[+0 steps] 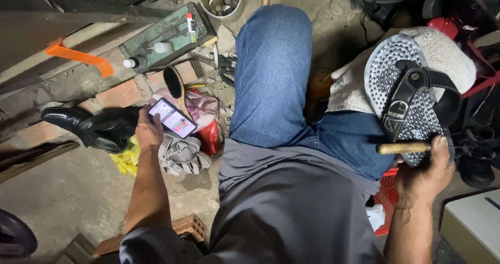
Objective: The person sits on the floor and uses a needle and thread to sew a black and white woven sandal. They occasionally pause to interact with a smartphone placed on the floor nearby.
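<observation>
With our left hand (pixel 149 133) wrapped around a lit smartphone (pixel 172 118) and our right hand (pixel 427 175) clamping a wooden-handled awl (pixel 403 148) beside the sandal (pixel 406 100), distraction could let its tip jab us.

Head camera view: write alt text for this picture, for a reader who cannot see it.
Seen from above, a seated person in jeans holds a smartphone in the left hand and a wooden-handled tool in the right hand. A sandal rests beside the right knee; a black shoe lies on the cluttered floor.
</observation>
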